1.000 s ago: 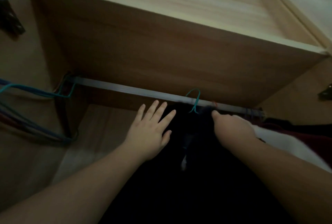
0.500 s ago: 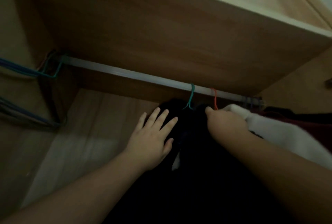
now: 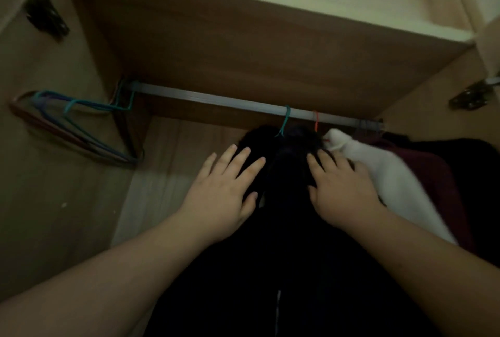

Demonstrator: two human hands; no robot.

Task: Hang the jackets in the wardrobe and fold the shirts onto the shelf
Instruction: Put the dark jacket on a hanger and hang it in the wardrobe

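A black jacket (image 3: 284,228) is hung by its green hanger (image 3: 284,121) on the rail (image 3: 216,100), both hands laid flat with fingers spread, left hand (image 3: 224,196) and right hand (image 3: 343,190) smoothing it; next, release and fetching another garment seem called for.

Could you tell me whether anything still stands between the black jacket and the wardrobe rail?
Nothing visible does: the black jacket already hangs from the rail by the teal hanger hook. The left hand and right hand rest flat on it.
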